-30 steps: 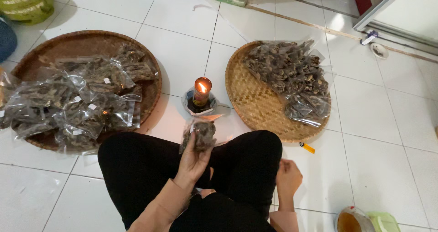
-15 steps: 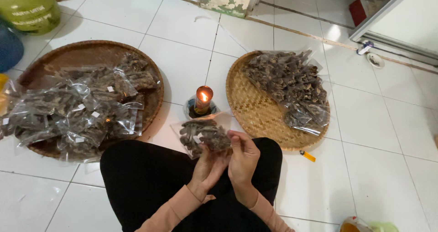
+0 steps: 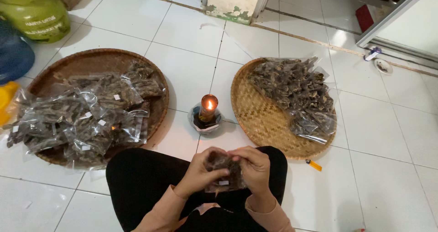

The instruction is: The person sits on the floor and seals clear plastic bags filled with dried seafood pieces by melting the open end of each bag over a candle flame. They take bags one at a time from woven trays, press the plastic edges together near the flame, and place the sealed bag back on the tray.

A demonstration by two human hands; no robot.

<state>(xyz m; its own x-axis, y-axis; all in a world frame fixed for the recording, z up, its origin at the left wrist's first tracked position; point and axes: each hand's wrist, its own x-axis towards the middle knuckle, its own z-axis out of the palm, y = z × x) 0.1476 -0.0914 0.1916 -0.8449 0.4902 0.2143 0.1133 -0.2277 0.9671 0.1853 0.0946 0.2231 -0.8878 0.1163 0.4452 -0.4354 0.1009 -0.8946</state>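
Both the left hand (image 3: 197, 172) and the right hand (image 3: 255, 168) pinch a small clear packet (image 3: 223, 170) of dark dried pieces at lower centre of the frame, over the lap. Best to press the open edge flat and keep fingers clear of the lit candle (image 3: 208, 109) just above.

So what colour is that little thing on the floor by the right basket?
The lighter is yellow-orange, seen in the head view.
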